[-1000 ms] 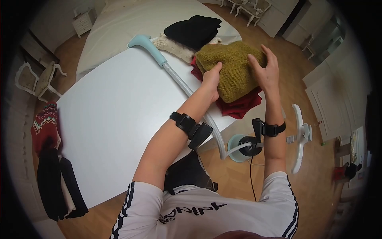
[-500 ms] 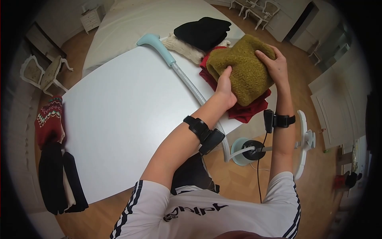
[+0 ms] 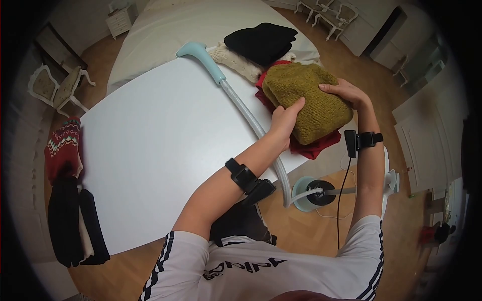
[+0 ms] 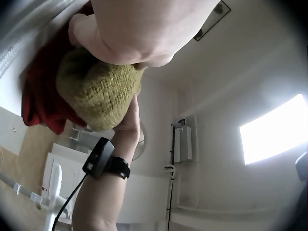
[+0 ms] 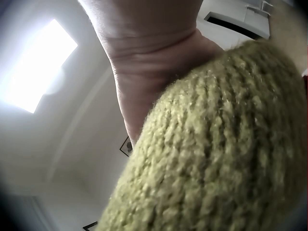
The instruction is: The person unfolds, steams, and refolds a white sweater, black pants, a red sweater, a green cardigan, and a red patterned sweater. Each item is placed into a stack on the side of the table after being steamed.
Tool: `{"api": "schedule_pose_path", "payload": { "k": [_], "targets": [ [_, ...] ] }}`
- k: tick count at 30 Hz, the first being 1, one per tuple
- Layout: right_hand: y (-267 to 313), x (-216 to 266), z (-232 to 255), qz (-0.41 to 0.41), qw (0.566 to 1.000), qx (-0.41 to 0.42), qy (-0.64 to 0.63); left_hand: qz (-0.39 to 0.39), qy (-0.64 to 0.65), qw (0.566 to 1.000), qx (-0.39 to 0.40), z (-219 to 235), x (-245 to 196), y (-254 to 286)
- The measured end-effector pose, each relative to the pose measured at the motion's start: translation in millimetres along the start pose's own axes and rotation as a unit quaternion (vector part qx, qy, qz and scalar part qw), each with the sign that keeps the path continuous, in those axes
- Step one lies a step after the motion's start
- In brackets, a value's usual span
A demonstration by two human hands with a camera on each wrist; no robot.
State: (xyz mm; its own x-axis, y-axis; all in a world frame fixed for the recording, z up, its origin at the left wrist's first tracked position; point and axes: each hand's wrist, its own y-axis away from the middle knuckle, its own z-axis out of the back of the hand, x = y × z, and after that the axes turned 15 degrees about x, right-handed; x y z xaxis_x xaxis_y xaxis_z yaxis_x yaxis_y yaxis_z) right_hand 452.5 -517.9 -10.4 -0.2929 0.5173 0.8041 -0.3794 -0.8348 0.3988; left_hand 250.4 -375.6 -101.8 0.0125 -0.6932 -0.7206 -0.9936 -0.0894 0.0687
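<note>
An olive knitted sweater (image 3: 314,108), folded into a thick bundle, lies between both hands at the table's right end. My left hand (image 3: 286,121) grips its near left side, thumb on top and fingers hidden underneath. At the far right edge my right hand (image 3: 350,93) pinches it, thumb laid over the top and the other fingers out of sight behind. Beneath the bundle shows a red garment (image 3: 318,146), which sticks out at the front and left. The right wrist view is mostly filled by the ribbed olive knit (image 5: 207,144).
On the white table (image 3: 150,150) lies a pale blue steamer handle (image 3: 203,59), its grey hose (image 3: 246,110) running under my left forearm to a base (image 3: 305,194) on the floor. Black folded clothing (image 3: 261,42) tops a cream knit (image 3: 235,62). Patterned red knitwear (image 3: 65,143) sits at the left edge.
The olive sweater was raised and tilted half a second ago; now it sits lower and flatter over the red garment. Both hands have come down with it. The head view has shifted slightly.
</note>
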Motion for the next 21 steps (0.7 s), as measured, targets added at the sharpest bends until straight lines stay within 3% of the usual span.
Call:
{"api": "schedule_pose_path", "payload": {
  "k": [4,6,9,10,11,13,17,18,21],
  "targets": [
    [-2,-10,10,-0.074,0.995,0.020,-0.057,-0.058,-0.132,0.989,-0.014,8,0,-24],
    [-3,-18,15,-0.087,0.993,0.014,-0.082,-0.103,-0.073,0.988,0.087,-7,-20,-19],
    [4,-30,13,-0.058,0.993,-0.030,-0.102,-0.174,-0.076,0.980,0.057,-21,-19,-28],
    [5,-35,12,-0.042,0.991,-0.038,-0.121,-0.186,-0.113,0.976,0.006,-25,-18,-32],
    [6,-40,13,-0.026,0.989,-0.047,-0.141,-0.185,-0.112,0.976,0.005,-23,-18,-35],
    [6,-44,12,-0.036,0.990,-0.044,-0.128,-0.074,-0.066,0.986,-0.132,-24,-21,-39],
    [5,-38,6,-0.056,0.995,-0.026,-0.077,-0.019,0.109,0.992,-0.065,-15,-29,-34],
    [5,-34,4,-0.056,0.995,-0.023,-0.078,-0.025,0.127,0.991,0.028,-11,-30,-32],
    [11,-24,-1,-0.035,0.998,-0.033,-0.040,0.006,0.082,0.997,0.015,-7,-25,-50]
  ]
}}
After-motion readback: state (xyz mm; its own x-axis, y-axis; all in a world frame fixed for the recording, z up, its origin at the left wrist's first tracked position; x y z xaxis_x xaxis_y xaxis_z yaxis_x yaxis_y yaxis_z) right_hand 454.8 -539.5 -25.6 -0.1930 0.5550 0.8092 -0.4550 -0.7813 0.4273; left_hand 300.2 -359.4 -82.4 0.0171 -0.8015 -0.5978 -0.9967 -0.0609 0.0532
